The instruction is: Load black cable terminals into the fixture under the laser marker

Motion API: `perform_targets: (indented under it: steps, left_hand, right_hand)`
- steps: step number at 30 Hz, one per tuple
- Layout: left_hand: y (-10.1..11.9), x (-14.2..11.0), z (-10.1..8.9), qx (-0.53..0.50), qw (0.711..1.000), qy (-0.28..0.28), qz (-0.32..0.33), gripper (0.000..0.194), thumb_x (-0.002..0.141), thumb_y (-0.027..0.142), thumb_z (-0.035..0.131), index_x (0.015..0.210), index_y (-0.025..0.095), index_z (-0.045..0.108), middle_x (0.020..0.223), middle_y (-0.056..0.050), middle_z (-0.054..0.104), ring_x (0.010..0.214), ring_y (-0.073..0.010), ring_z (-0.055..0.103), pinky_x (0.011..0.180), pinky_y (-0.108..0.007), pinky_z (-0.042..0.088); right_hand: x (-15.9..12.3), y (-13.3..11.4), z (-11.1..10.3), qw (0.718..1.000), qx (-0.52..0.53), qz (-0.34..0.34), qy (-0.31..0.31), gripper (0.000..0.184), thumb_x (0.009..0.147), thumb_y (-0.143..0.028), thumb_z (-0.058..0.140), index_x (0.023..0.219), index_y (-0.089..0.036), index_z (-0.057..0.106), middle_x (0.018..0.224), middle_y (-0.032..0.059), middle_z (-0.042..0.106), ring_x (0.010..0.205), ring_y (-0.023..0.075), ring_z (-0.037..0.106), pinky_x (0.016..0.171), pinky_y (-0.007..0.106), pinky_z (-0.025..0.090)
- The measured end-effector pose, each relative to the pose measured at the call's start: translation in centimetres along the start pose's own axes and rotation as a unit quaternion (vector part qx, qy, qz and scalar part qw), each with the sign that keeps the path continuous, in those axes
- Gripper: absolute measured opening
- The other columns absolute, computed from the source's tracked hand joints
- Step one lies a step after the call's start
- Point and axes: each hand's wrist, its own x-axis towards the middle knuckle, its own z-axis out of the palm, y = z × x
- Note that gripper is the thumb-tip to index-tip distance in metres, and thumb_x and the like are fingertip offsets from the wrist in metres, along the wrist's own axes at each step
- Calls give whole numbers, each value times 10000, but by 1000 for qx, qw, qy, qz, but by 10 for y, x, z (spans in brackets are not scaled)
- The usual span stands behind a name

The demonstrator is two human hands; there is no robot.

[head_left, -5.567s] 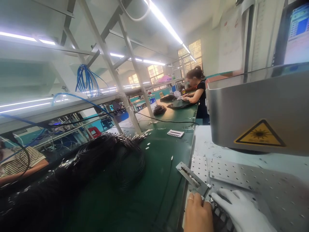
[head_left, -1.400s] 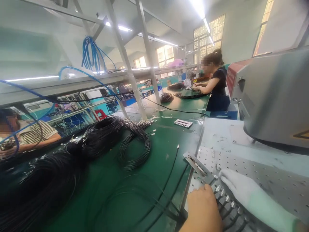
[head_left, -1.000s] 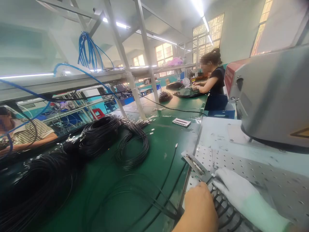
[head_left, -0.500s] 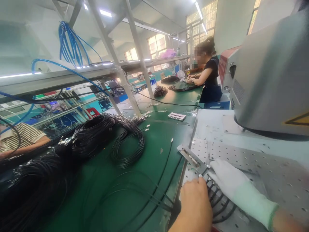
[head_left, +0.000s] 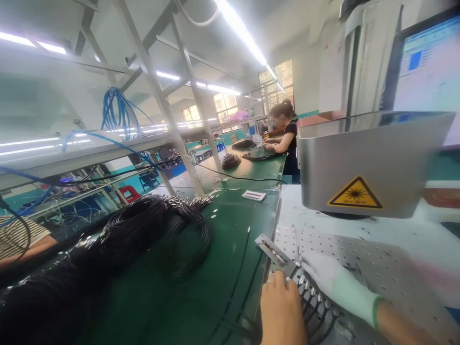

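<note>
A metal fixture plate (head_left: 273, 253) lies at an angle near the left edge of a perforated metal bed. Several black cables (head_left: 316, 318) with metal connector ends (head_left: 313, 291) sit side by side along the fixture. My bare left hand (head_left: 281, 304) is closed at the fixture's near side, fingers curled against it beside the cable ends; what they grip is hidden. From the other side, my right hand (head_left: 323, 273), in a white and pale green glove, touches the fixture's far edge with its fingers together. Anything in its grip is hidden too.
A grey machine head (head_left: 359, 163) with a yellow warning sign hangs above the perforated bed (head_left: 381, 268); a monitor (head_left: 431, 76) stands behind. Coiled black cables (head_left: 136, 220) and a white slotted piece (head_left: 254, 196) lie on the green table (head_left: 223, 249). A co-worker (head_left: 283, 132) sits farther along.
The view has tilted up and turned right, bringing the monitor into sight. More connector ends now show between my hands, which stay at the fixture.
</note>
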Motion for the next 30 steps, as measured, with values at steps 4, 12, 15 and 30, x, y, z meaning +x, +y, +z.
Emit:
perform_targets:
  steps: [4,12,15,30]
  left_hand:
    - [0,4,8,-6,1000,-20,14,361,944,202,411,1191,81,645,1332,-196,531,1322,-357,395,1085,-438,365]
    - [5,12,15,-6,1000,10,4,438,858,39,360,1166,91,667,1204,-201,589,1172,-323,500,982,-435,439]
    - [8,13,14,26,999,-28,9,431,847,41,398,1217,38,619,1233,-224,569,1190,-325,486,1017,-441,422]
    - [11,12,23,142,986,-43,75,426,775,56,524,1190,15,612,1093,-197,618,1132,-299,487,1108,-458,327]
  right_hand:
    - [7,-15,-4,998,-9,36,-58,349,930,-165,329,964,-173,676,944,91,711,861,198,674,804,318,525]
    - [9,-27,0,992,-67,37,-103,201,933,-208,457,1020,-154,631,982,85,664,893,195,624,840,382,483]
    - [10,-28,1,990,-78,15,-115,138,912,-222,527,985,-166,630,1033,83,654,968,196,602,905,386,465]
    - [20,-44,-13,971,-111,76,-199,256,941,-86,444,1128,-131,613,1087,85,643,1010,205,619,853,394,528]
